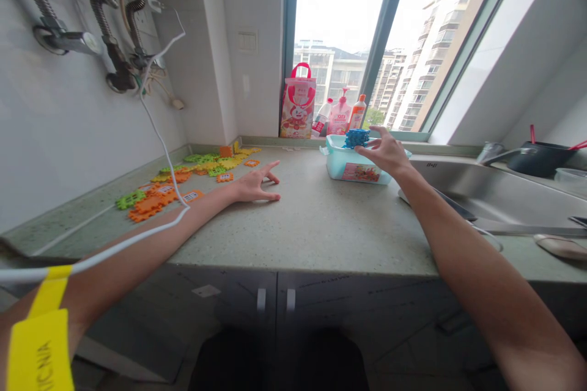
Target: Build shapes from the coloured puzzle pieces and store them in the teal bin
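Observation:
Near the middle of the counter, my left hand hovers or rests with its fingers spread and nothing in them; which of the two I cannot tell. Just left of it lie orange, green and yellow interlocking puzzle tiles, some of them overlapping. On the right, my right hand has its thumb and fingers around the right side of a stack of blue interlocking tiles. This stack is at the top opening of a pale turquoise plastic box with a picture label. The box's inside is mostly hidden.
A white cable hangs from the wall across my left forearm. A pink bag and several bottles stand by the window. At right are a steel sink, a faucet and a dark pot.

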Demonstrator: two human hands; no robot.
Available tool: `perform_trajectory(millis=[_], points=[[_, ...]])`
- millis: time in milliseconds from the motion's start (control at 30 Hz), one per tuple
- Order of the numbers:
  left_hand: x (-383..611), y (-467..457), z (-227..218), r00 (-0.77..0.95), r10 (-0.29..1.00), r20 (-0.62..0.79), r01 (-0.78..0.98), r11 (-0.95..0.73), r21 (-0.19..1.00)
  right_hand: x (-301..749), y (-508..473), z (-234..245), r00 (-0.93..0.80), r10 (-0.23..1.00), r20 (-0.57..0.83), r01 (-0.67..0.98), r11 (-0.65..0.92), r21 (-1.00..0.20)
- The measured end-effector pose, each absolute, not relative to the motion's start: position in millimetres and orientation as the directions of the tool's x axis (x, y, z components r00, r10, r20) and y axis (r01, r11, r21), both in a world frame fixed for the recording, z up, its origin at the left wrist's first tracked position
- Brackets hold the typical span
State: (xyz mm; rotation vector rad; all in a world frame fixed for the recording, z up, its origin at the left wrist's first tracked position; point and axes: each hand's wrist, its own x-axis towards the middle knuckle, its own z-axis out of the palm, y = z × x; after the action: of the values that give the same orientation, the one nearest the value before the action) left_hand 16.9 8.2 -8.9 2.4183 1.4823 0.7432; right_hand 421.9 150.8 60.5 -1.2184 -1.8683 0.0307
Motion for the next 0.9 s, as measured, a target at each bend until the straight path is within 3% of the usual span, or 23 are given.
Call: perform_trajectory(millis=[633, 900], points=[[15.8, 9.0, -9.6, 0.364, 0.883, 0.296, 0.774, -0.463, 0.432, 420.6, 146.8, 62.8, -0.133, 0.722, 0.679, 0.751, 0.520, -0.406], [15.3, 9.4, -9.4, 0.369, 0.888, 0.273, 0.771, -0.456, 0.443, 402.8, 136.8, 58.5, -0.239, 0.553, 0.798, 0.658, 0.697, -0.286]])
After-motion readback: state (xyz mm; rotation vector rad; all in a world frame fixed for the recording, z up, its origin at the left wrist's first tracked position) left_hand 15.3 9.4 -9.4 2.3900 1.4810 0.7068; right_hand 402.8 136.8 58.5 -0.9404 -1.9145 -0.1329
